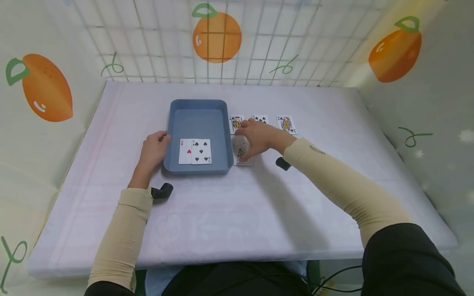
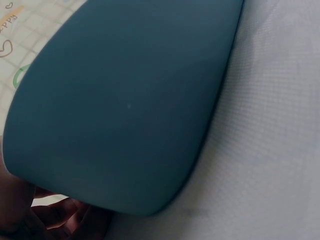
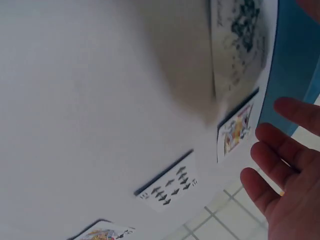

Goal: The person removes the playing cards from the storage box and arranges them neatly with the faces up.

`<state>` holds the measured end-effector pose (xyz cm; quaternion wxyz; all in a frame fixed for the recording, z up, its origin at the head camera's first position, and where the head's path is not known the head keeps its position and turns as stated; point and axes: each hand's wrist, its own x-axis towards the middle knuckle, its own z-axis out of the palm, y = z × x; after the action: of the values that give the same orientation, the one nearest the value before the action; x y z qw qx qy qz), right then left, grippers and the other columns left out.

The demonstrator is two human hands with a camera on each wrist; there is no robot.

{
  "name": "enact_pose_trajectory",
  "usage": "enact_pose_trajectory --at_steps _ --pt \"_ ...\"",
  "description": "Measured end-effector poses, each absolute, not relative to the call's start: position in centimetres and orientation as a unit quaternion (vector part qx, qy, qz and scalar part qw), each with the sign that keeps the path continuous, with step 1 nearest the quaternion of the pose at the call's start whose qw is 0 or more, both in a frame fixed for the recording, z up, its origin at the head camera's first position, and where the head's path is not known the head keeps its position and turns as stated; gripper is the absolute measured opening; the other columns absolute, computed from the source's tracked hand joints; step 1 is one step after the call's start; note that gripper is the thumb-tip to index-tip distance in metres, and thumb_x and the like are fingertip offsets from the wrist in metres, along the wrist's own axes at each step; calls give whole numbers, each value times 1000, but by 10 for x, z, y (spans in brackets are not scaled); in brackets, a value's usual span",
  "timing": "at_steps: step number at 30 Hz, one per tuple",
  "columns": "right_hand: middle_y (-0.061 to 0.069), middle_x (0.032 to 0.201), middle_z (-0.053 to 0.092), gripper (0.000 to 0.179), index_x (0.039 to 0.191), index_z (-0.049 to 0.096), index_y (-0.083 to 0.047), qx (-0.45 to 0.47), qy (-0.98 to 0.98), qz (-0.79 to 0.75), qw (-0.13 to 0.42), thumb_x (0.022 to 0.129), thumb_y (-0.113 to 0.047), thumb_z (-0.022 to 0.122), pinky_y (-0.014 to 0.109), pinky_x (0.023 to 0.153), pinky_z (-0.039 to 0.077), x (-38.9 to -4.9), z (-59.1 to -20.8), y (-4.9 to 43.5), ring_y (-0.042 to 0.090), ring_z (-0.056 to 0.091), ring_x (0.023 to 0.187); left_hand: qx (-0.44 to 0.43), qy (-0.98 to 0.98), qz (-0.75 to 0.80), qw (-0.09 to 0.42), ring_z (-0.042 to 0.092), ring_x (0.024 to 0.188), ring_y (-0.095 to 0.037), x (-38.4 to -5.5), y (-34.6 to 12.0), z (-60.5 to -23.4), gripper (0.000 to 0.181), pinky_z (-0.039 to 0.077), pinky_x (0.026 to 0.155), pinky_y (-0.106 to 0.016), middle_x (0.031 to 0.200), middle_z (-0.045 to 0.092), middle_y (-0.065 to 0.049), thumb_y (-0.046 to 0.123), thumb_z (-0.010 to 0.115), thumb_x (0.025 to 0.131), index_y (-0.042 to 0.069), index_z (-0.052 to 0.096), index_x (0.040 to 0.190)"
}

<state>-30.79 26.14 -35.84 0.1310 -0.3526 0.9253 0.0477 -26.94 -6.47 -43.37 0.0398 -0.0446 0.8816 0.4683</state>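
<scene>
My left hand [image 1: 151, 153] grips the left wall of a blue-grey rectangular tray [image 1: 171, 123]; in the left wrist view its curled fingers [image 2: 62, 214] are at the tray's edge. Inside the tray lie an ace of hearts [image 1: 185, 152] and, overlapping it, a five of spades [image 1: 201, 152]. To the tray's right, my right hand [image 1: 259, 136] arches over a card with a dark figure drawing [image 1: 241, 151], partly covering it. Its fingers [image 3: 280, 145] are spread apart, with nothing held between them in the right wrist view.
A row of face-up cards lies beyond my right hand: a face card [image 1: 235, 123], a ten of spades [image 3: 170, 182] and another face card [image 1: 286, 124]. White cloth covers the table [image 1: 222, 218]. A wire grid [image 1: 166, 45] stands behind it.
</scene>
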Motion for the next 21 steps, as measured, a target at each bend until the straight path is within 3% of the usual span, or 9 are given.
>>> enact_pose_trajectory --at_steps 8,21 --pt "18 128 53 93 141 52 -5 -353 927 45 118 72 -60 78 50 95 44 -312 -343 265 33 47 113 -47 882 468 43 37 140 -37 -270 -66 -436 52 33 112 -50 149 44 -22 30 40 107 0 40 149" --pt "18 137 49 92 143 50 -5 -342 931 28 127 74 -60 76 49 102 41 -310 -324 252 32 44 121 -45 878 474 42 37 140 -38 -269 -64 -434 51 34 112 -50 148 44 -22 29 40 107 0 40 149"
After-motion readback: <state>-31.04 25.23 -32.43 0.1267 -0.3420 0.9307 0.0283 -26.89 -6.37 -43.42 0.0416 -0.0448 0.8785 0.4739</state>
